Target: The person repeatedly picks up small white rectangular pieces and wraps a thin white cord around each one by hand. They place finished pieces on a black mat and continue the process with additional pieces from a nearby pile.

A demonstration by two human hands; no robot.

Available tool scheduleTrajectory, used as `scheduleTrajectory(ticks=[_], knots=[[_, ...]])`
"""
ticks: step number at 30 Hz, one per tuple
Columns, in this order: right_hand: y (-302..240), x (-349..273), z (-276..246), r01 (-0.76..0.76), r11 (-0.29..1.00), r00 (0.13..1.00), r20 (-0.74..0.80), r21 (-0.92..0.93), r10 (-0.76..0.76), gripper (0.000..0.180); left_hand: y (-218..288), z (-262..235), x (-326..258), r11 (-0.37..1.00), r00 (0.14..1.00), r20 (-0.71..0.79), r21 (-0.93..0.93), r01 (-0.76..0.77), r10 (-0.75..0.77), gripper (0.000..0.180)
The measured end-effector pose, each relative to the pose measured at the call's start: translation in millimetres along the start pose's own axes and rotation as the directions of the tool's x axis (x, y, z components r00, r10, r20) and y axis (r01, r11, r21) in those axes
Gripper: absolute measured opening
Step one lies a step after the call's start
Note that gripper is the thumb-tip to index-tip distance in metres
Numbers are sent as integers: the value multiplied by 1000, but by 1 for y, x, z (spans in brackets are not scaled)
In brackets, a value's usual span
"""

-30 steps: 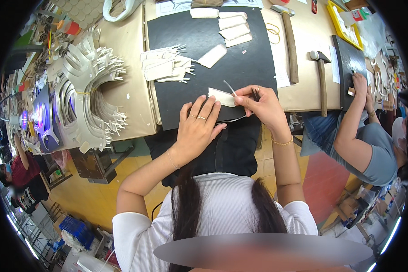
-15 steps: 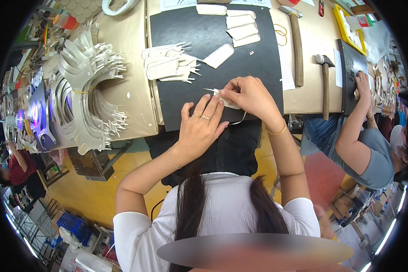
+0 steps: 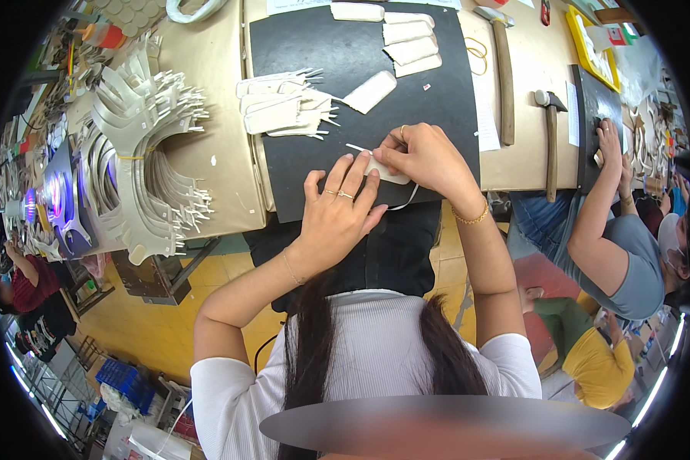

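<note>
Right now you are working a rounded cream tab (image 3: 391, 175) on the near part of the black mat (image 3: 303, 172). Your left hand (image 3: 337, 208) is lying with fingers spread, its fingertips holding down the tab's left end; your right hand (image 3: 431, 159) is narrowing thumb and forefinger into a pinch at its far edge, where a pale strip (image 3: 356, 147) is poking out leftward. Whether the strip itself is being pinched, the view is not telling. You are probably matching strip to edge, so the next move seems to be calling for a steady left hold and a fine right grip. Among the containers, a yellow tray (image 3: 579, 47) is standing at far right, holding whitish items too unclear to name; an orange-and-white bottle (image 3: 103, 34) is lying far left, contents hidden; and a blue crate (image 3: 130, 382) is sitting at near left, its contents unclear.
</note>
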State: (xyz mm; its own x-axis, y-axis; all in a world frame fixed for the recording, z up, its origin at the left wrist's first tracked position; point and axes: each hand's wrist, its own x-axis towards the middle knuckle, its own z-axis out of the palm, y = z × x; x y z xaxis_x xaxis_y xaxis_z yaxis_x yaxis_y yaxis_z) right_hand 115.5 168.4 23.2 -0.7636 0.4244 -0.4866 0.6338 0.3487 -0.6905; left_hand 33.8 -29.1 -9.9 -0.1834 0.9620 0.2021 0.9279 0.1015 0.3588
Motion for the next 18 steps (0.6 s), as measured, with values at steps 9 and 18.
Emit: scheduleTrajectory(ticks=[9,18], knots=[[-1,-3,-4,19,999,1000,13,46,-20,26,1,-1,0,999,1000,16,32,-7,6,53],[0,-1,1,26,1000,999,-34,-9,-26,27,0,-4,4,1000,1000,28,-6,-5,6,52]])
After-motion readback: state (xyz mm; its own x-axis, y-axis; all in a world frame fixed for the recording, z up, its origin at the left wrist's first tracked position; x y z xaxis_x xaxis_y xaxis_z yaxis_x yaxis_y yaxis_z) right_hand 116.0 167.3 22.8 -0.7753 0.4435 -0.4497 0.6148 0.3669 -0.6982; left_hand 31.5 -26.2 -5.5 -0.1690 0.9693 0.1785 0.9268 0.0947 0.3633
